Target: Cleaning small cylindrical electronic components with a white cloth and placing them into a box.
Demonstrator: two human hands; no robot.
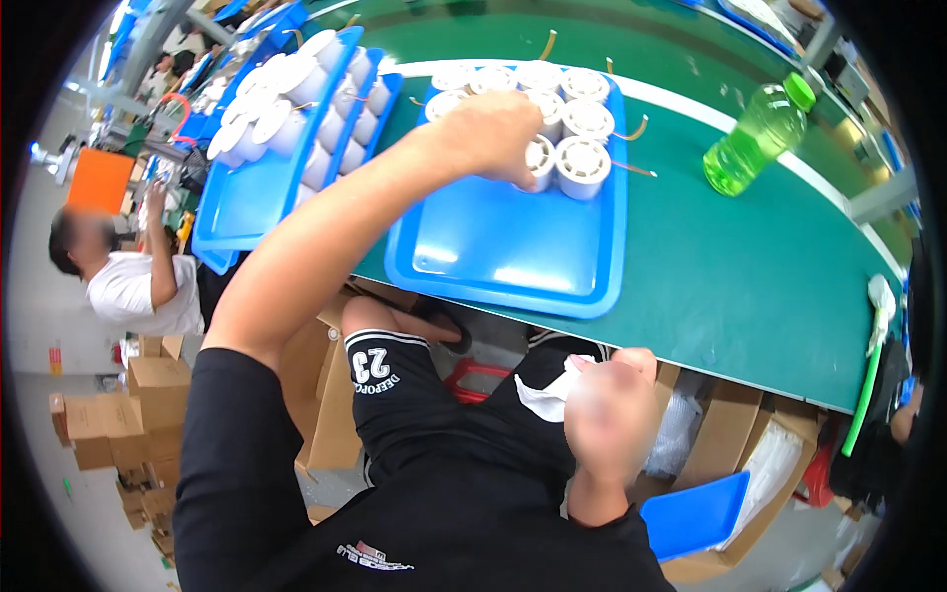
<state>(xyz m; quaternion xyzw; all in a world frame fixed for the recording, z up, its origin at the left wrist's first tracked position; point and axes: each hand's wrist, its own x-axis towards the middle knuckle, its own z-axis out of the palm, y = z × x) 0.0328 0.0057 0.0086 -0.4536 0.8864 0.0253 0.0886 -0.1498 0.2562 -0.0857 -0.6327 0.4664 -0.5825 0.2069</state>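
My left hand (498,133) reaches over a blue tray (508,261), its fingers curled down around one of several white cylindrical parts (583,166) with slotted round tops. The fingertips are partly hidden behind the hand. The parts stand upright in rows in the far half of the tray, and thin wires stick out from some of them. My right hand (612,409) is low over my lap, short of the table edge. Its fingers are closed on a crumpled white cloth or tissue (546,397); part of this hand is blurred.
Stacked blue trays (247,202) filled with white parts stand to the left. A green-capped bottle (750,143) of green liquid is on the green table (730,266) to the right. Below are open cardboard boxes (715,444) and a blue tray or lid (695,515). A person (148,286) works at far left.
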